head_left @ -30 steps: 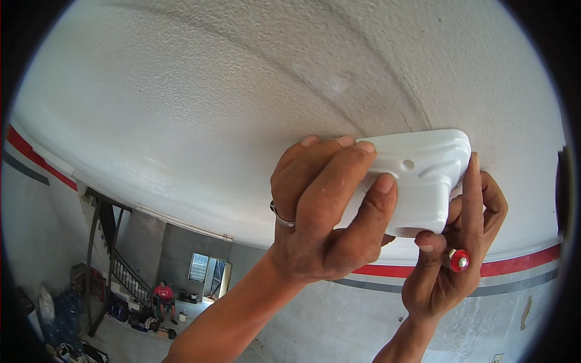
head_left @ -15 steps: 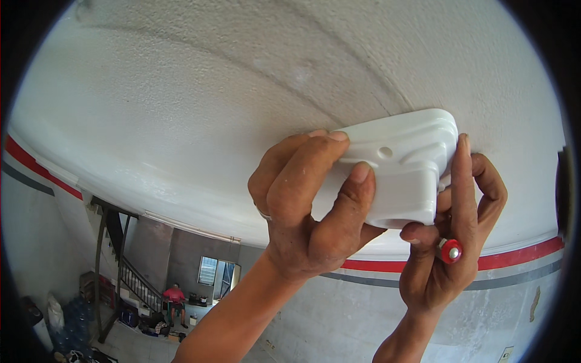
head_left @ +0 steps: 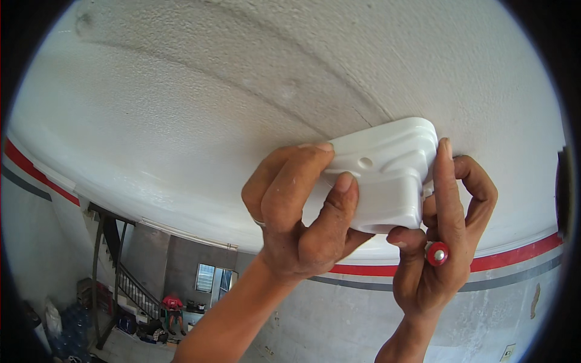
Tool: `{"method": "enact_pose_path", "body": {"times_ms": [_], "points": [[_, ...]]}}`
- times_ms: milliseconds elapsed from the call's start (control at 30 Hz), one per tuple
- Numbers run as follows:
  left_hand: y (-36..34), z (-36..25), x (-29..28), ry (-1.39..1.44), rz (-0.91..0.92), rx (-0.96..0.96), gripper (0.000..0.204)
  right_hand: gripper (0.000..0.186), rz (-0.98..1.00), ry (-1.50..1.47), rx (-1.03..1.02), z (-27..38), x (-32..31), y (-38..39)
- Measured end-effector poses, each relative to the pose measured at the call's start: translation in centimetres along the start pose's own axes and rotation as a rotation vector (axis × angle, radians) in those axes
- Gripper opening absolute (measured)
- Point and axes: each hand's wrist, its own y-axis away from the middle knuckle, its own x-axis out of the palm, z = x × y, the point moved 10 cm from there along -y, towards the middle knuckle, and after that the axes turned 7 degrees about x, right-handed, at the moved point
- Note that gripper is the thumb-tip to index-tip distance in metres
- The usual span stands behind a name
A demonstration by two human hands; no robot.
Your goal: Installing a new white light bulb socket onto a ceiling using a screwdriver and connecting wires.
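Observation:
Against the ceiling (head_left: 181, 103) sits a glossy white plastic housing (head_left: 390, 193), with stepped ridges, a round dimple and a curved cut-out on its lower edge. My left hand (head_left: 296, 212) is closed on its left side, fingertips at the upper edge and thumb on the face. At the right side, my right hand (head_left: 445, 230) has its thumb beneath the lower corner and its index finger stretched up along the edge; other fingers curl partly out of sight behind. A red-ended tool (head_left: 437, 254) with a silver tip pokes out between that hand's fingers, its rest hidden.
Red and grey stripes (head_left: 514, 257) run along the wall below the ceiling. Far below, a person in a red top (head_left: 172, 307) sits near a staircase with a railing (head_left: 139, 287). Large blue bottles (head_left: 75, 327) and piled belongings stand at lower left.
The housing and both hands appear slightly further left and lower in the picture, and the ceiling marks have shifted too. Both hands keep much the same hold.

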Motion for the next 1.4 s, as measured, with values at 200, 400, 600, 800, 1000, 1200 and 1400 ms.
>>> {"method": "enact_pose_path", "body": {"times_ms": [200,400,600,800,1000,1200,1400], "points": [[-0.8,0.4,-0.1,-0.016,-0.037,0.083,0.044,0.070,-0.022,0.096,-0.009,0.5,0.0,-0.2],[-1.5,0.4,-0.5,0.030,0.048,0.091,0.044,0.078,-0.077,-0.054,0.007,-0.2,-0.3,0.4],[-1.3,0.7,-0.4,0.078,0.035,0.121,0.066,0.061,-0.139,-0.200,0.084,-1.5,-0.1,2.4],[-2.1,0.5,0.0,-0.021,0.109,-0.034,0.077,0.058,-0.164,-0.046,0.044,-0.5,0.0,2.2],[-1.6,0.3,-0.5,0.057,-0.068,0.002,0.068,0.056,-0.118,-0.058,0.022,-0.8,-0.2,2.0],[-2.1,0.8,-0.8,0.104,-0.101,-0.027,0.074,0.057,-0.085,0.021,0.006,0.1,-0.6,1.3],[-1.9,1.0,0.0,0.113,0.011,-0.107,0.064,0.057,-0.114,0.134,0.015,0.2,-1.2,1.0]]}}
